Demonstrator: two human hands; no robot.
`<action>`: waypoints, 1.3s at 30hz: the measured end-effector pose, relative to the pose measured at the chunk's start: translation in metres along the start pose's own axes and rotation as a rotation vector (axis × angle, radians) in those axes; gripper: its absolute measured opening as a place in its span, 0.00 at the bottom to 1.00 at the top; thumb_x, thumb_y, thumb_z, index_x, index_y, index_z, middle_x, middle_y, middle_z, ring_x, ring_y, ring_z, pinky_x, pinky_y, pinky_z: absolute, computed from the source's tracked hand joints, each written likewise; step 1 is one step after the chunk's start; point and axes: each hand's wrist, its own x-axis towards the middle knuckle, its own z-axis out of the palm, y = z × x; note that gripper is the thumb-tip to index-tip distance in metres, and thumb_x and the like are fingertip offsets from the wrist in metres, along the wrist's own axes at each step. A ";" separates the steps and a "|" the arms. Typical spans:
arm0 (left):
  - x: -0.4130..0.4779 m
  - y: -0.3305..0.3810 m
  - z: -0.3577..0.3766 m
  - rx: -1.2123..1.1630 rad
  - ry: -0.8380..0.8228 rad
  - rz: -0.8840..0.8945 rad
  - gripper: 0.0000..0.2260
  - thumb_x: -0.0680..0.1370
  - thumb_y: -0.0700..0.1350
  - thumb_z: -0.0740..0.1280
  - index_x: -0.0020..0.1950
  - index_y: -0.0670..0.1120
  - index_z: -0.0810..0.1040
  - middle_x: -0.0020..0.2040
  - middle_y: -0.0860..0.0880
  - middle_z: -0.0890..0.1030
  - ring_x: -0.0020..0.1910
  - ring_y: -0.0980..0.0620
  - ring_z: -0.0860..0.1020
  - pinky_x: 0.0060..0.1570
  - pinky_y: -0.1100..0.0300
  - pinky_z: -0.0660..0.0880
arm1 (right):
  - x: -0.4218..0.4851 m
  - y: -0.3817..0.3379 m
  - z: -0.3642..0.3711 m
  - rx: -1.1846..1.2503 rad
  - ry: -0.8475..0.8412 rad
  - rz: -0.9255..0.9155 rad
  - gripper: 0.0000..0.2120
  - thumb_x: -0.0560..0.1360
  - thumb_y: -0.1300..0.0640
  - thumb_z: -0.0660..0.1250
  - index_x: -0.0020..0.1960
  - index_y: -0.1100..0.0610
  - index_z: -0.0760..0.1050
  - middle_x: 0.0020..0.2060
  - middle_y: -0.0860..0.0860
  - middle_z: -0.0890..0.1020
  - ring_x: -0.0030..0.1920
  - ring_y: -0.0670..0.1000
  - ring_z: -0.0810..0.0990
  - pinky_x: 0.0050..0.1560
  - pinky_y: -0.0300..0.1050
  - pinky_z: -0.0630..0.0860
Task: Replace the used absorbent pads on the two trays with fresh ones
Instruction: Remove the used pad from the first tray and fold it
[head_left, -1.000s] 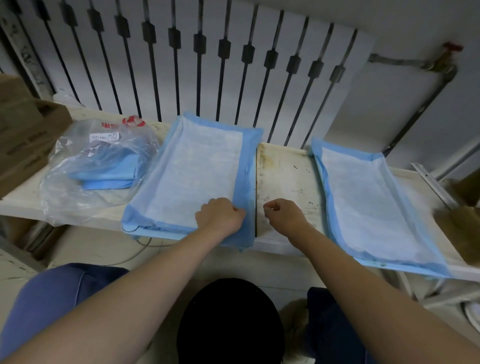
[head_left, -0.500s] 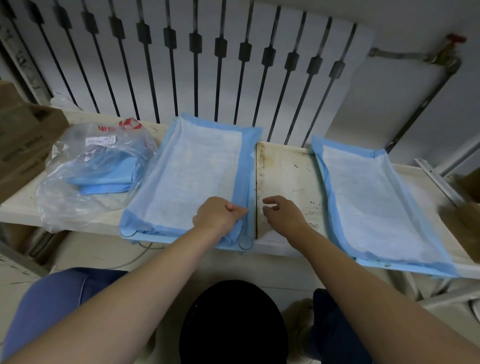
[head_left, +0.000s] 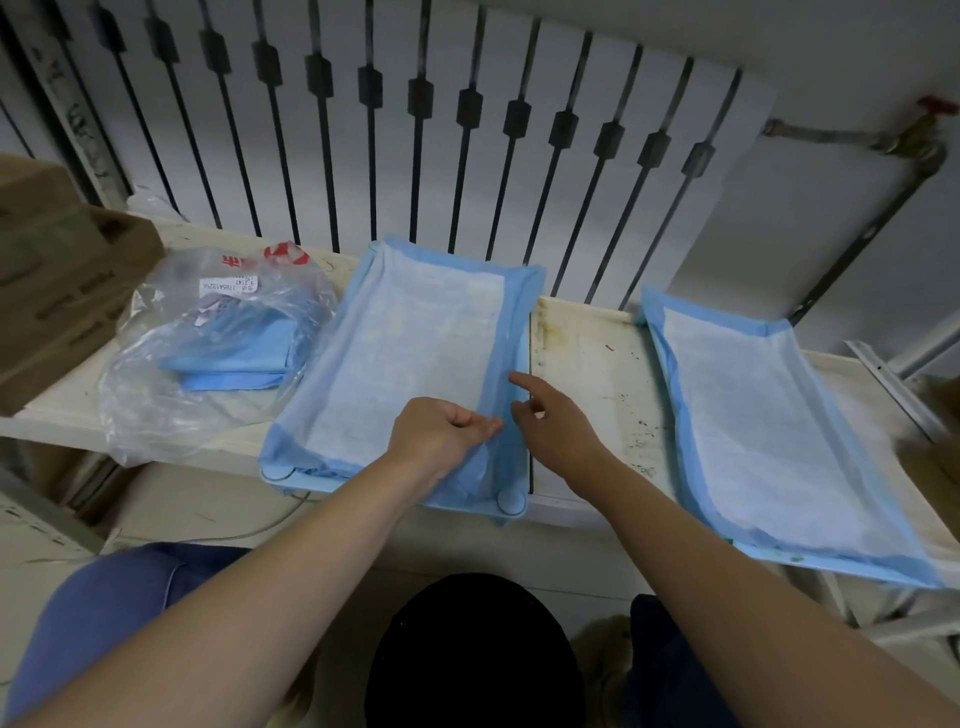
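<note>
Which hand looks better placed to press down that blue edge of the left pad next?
Probably the right hand: it is free, forefinger at the right border of the left pad. The left hand is pinching that pad.

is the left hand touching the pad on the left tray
Touching. The head view shows the left hand pinching the blue right border of the left pad near its front corner.

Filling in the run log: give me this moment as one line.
left hand: pinches left pad at near right edge | right hand: index finger out beside that edge, holds nothing | right pad: spread out
</note>
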 end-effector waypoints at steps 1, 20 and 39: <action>-0.001 0.000 -0.001 0.004 0.002 0.001 0.10 0.71 0.54 0.74 0.43 0.47 0.85 0.43 0.53 0.83 0.43 0.57 0.78 0.47 0.60 0.76 | 0.001 0.000 0.001 -0.036 -0.007 0.000 0.19 0.82 0.57 0.55 0.71 0.47 0.66 0.56 0.54 0.76 0.46 0.50 0.76 0.40 0.34 0.72; -0.003 0.001 -0.016 -0.109 0.014 -0.030 0.11 0.73 0.52 0.72 0.39 0.44 0.82 0.42 0.50 0.83 0.43 0.52 0.79 0.47 0.59 0.76 | 0.017 0.001 0.013 -0.086 0.052 0.249 0.14 0.76 0.55 0.61 0.40 0.65 0.77 0.38 0.59 0.81 0.32 0.49 0.72 0.33 0.40 0.68; -0.015 0.005 -0.023 -0.118 -0.019 0.011 0.10 0.72 0.50 0.73 0.43 0.43 0.82 0.45 0.47 0.83 0.47 0.49 0.80 0.50 0.54 0.78 | 0.014 -0.019 0.010 0.190 -0.015 0.299 0.08 0.74 0.58 0.65 0.39 0.61 0.74 0.38 0.55 0.76 0.33 0.49 0.71 0.34 0.40 0.68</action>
